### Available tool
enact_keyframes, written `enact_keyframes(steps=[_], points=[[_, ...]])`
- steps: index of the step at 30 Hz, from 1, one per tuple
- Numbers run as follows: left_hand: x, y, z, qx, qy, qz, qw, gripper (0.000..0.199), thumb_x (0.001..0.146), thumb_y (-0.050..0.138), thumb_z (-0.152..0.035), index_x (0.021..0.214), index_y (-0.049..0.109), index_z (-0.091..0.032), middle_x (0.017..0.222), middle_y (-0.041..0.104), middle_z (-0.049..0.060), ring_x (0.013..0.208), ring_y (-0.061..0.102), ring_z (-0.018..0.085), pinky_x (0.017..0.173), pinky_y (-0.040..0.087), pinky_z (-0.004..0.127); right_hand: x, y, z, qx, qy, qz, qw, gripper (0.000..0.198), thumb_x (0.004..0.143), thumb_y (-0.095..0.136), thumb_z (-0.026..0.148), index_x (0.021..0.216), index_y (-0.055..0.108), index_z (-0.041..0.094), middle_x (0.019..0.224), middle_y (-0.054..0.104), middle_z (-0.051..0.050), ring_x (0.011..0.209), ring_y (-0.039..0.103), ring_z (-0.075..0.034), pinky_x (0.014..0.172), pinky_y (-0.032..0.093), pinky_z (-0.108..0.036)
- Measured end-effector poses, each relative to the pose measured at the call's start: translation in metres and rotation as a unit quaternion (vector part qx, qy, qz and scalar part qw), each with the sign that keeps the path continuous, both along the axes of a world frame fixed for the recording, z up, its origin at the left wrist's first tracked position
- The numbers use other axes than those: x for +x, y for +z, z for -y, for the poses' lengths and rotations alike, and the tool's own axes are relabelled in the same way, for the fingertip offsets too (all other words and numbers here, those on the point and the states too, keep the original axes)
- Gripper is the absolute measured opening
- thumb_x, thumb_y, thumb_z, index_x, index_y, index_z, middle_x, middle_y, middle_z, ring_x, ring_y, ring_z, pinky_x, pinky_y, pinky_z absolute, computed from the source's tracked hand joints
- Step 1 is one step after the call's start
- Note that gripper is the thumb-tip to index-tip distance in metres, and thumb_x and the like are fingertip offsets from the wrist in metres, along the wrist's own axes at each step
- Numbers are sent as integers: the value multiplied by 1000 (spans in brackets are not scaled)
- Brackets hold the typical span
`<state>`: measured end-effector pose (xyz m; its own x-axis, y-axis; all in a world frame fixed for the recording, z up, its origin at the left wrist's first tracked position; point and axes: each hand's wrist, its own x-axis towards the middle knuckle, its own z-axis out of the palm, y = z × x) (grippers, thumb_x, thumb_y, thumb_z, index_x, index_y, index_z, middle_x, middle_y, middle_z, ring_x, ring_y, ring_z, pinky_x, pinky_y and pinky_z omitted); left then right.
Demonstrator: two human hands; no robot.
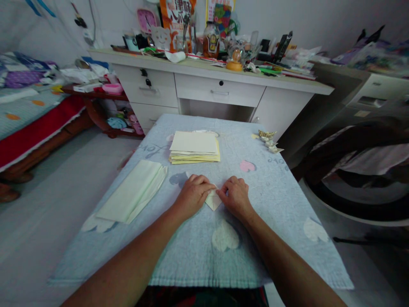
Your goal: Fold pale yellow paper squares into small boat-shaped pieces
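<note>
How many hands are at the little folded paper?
2. The left hand is at the left side of the folded paper, and the right hand is at its right side. I see no other hands.

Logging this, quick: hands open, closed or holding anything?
Left hand: curled, touching the small folded paper; whether it pinches it can't be told.
Right hand: curled, at the paper's right side; grip can't be told.
</note>
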<state>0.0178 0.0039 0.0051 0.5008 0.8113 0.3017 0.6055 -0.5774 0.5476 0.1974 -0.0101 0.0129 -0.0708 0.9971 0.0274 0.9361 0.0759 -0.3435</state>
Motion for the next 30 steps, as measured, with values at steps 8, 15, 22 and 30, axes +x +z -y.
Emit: enact_keyframes(steps=[8,15,22,30], points=[[3,-8,-1,-17,17,-34,999,28,84,60,-17,106,71,-30,92,57,3,92,48,19,85,42,34,5,3,1,-14,11,0,1000,19,84,60,37,76,65,20,95,56,-5,93,44,-22,77,28,-33],[2,-7,-2,-23,15,-37,999,29,85,59,-17,109,71,-29,95,57,4,93,47,20,86,42,34,14,5,7,-8,3,-6,1000,13,82,61,34,82,62,21,101,54,-6,96,44,-23,79,29,-35],[2,-8,-1,-26,19,-40,999,28,84,59,-18,107,71,-29,95,57,4,94,48,20,87,42,35,23,3,4,-12,-1,-7,1000,10,86,53,26,85,63,22,104,54,-6,97,44,-22,80,31,-34],[2,-9,0,-24,13,-37,999,28,85,58,-18,108,70,-29,96,57,4,95,48,20,89,41,35,19,-2,7,36,17,-7,999,25,83,58,43,95,58,21,106,52,-7,97,43,-24,84,30,-37]])
